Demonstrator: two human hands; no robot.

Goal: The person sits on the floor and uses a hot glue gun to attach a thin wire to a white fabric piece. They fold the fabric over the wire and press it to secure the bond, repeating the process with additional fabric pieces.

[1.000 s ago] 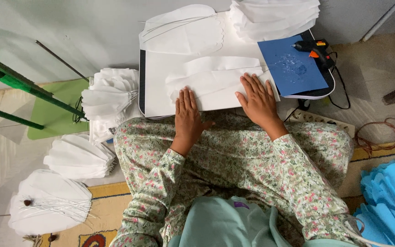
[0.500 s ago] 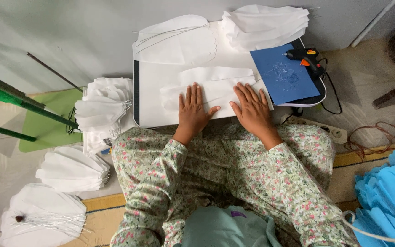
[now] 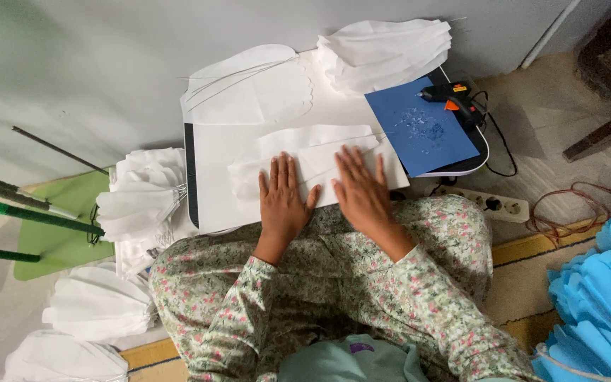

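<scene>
Both of my hands lie flat, fingers spread, on a white petal-shaped fabric piece (image 3: 305, 152) on a small white lap table (image 3: 210, 198). My left hand (image 3: 284, 194) presses its left part, my right hand (image 3: 362, 187) its right part. A thin wire runs along the piece under my right hand. Behind it lies another white petal piece with thin wires (image 3: 249, 88) and a stack of white petals (image 3: 383, 53). A blue sheet (image 3: 422, 134) with glue spots sits at the table's right, with a black and orange glue gun (image 3: 450, 95) at its far edge.
Piles of white petals (image 3: 143, 205) lie on the floor at left, with more (image 3: 97, 308) below. Green wrapped sticks (image 3: 15, 212) cross a green sheet at far left. A power strip (image 3: 489, 205) and brown cord lie at right. Blue fabric petals (image 3: 602, 297) fill the lower right corner.
The view has shifted slightly. My hands stay flat on the white piece; they have slid a little across it, smoothing it down.
</scene>
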